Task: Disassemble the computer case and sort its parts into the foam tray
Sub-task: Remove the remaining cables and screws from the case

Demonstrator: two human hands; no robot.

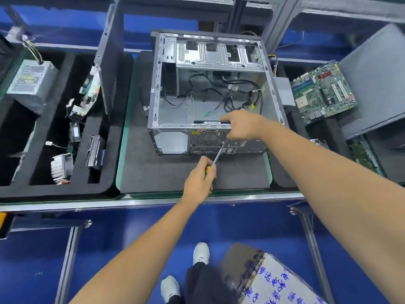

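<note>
- The open grey metal computer case lies on its side on a dark grey foam mat, in the middle of the green-edged workbench, with its perforated fan grille facing the near edge.
- Loose black cables lie on the case's inner floor.
- The right hand rests over the near top rim of the case, fingers curled down onto it beside the grille.
- The left hand is clenched around the yellow-and-green handle of a screwdriver, whose thin metal shaft points up to the grille's lower right corner.
- At the left edge sits a black foam tray holding a silver power supply box, small circuit boards, a finned heatsink and a drive.
- At the right edge a green motherboard lies tilted beside a grey side panel.
</note>
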